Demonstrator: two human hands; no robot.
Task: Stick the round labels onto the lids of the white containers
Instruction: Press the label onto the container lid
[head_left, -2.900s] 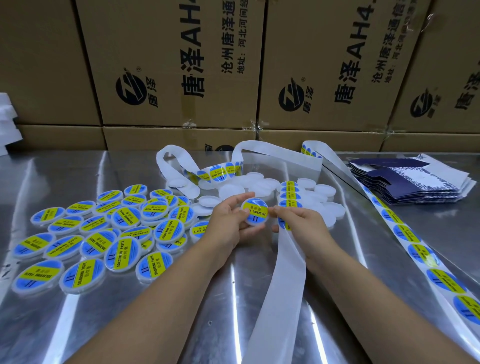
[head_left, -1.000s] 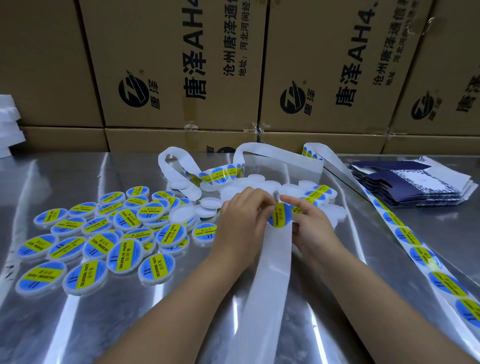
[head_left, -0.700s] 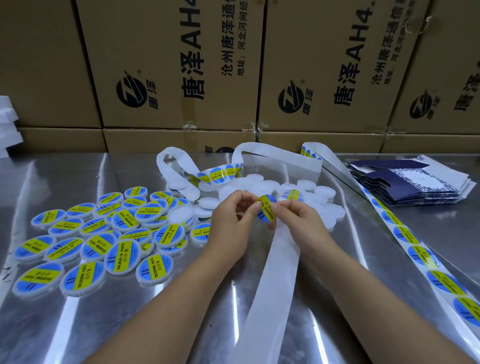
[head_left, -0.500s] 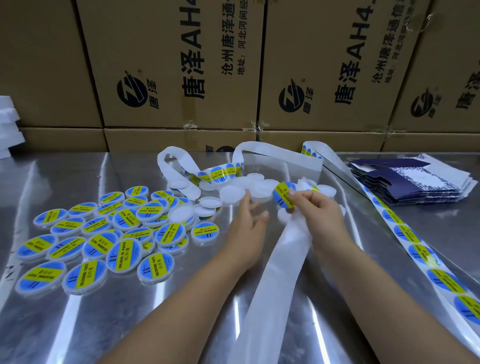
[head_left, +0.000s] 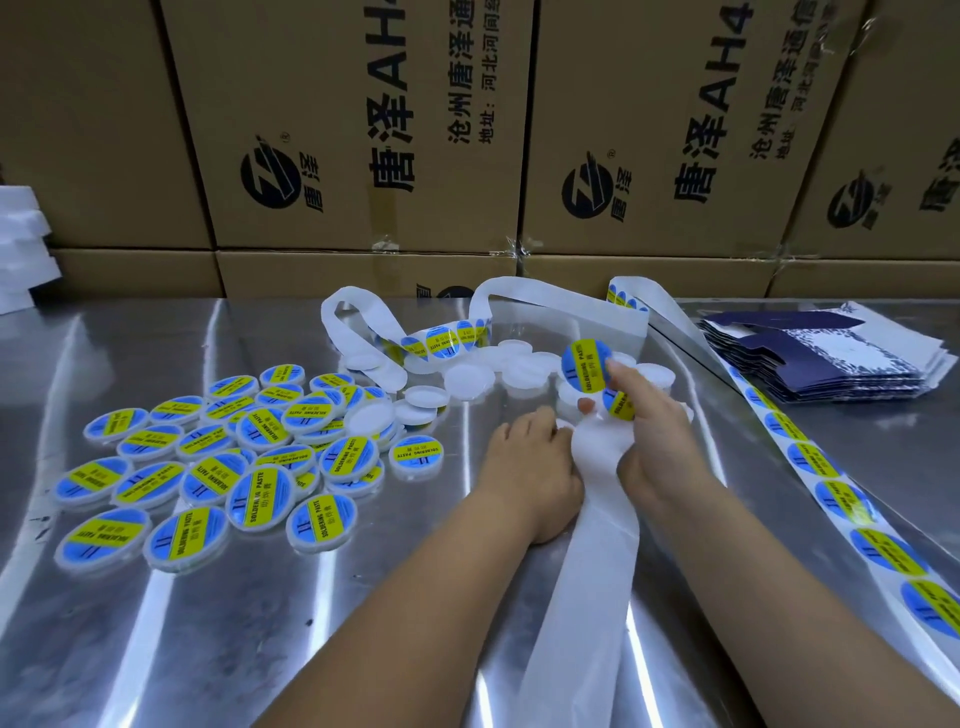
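My right hand (head_left: 652, 436) pinches a peeled round blue-and-yellow label (head_left: 587, 366) and holds it up over the unlabelled white containers (head_left: 467, 382) at mid table. A second label (head_left: 619, 406) sits on the strip just under that hand. My left hand (head_left: 530, 460) lies palm down with its fingertips against the empty white backing strip (head_left: 597, 525) and holds no container. Labelled containers (head_left: 208, 462) lie in a pile on the left.
The strip of unused labels (head_left: 831, 478) runs down the right side of the metal table (head_left: 260, 623). Flat navy cartons (head_left: 810, 358) are stacked at far right. Cardboard boxes (head_left: 363, 130) wall the back, with white foam pieces (head_left: 21, 249) at far left.
A labelled container was set down beside the left pile. My right hand peeled a fresh label off the strip and lifted it. My left hand reached forward, then drew back to the backing strip.
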